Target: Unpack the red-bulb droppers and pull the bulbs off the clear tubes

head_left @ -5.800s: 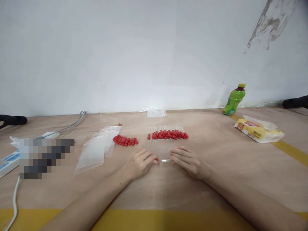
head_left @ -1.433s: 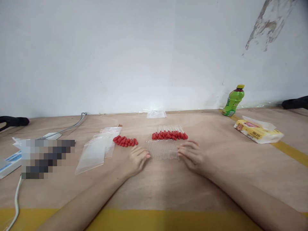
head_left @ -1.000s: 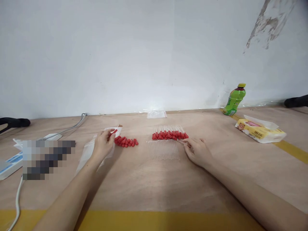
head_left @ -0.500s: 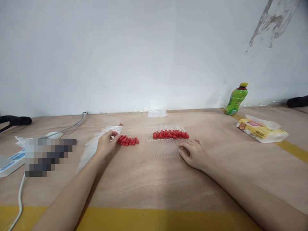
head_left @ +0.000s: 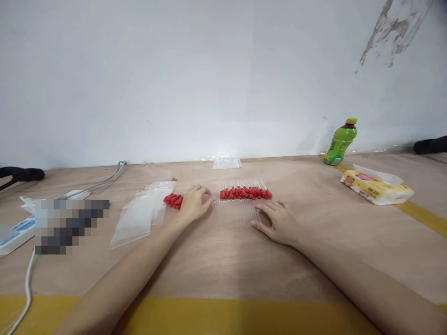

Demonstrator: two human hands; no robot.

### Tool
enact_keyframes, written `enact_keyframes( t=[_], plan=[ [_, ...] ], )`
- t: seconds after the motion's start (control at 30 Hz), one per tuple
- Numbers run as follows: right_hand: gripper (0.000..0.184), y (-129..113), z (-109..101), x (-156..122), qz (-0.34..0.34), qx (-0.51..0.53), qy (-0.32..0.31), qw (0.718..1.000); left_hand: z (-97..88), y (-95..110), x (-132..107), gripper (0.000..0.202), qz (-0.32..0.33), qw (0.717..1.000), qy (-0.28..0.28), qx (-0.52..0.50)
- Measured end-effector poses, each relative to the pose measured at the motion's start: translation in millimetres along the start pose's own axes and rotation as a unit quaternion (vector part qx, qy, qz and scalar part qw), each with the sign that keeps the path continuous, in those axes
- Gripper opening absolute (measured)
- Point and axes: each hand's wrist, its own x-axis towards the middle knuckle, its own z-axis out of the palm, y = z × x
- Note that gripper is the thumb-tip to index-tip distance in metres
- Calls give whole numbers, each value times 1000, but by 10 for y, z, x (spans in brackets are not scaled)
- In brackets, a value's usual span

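Note:
In the head view, clear thin tubes (head_left: 233, 215) lie side by side in a row at the middle of the table. Just beyond them is a row of droppers with red rubber bulbs (head_left: 246, 192) on their near ends. My left hand (head_left: 195, 204), thumb and fingers apart, is by the left end of the tubes and partly hides a pile of loose red bulbs (head_left: 172, 201). At the right end of the tubes rests my right hand (head_left: 279, 223), its thumb and fingers apart and touching or very near the last tubes.
Clear zip bags (head_left: 134, 218) lie fanned out on the left, and one more bag (head_left: 226, 163) is by the wall. A power strip (head_left: 16, 237) with cables sits far left. A green bottle (head_left: 340, 144) and a tissue pack (head_left: 377, 186) stand on the right.
My left hand has moved right, from the loose red bulbs to the left end of the tubes. My right thumb has shifted slightly left over the tubes.

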Motion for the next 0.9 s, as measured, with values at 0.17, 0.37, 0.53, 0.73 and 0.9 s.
enact_keyframes(
  t=[0.17,0.37,0.53,0.73,0.9],
  plan=[
    [38,16,4,3,3,21,3,1000,292,127,223,26,-37,999,-26,-14],
    [33,73,5,16,45,52,10,998,400,145,305,27,-69,997,-17,-32],
    [27,160,45,28,63,73,60,994,274,138,107,28,-114,992,30,-48],
    [37,103,55,44,-4,89,138,986,76,101,-372,19,32,994,32,-100],
    [49,-108,12,38,-107,64,74,989,74,192,-549,15,134,988,28,-71]
  ],
)
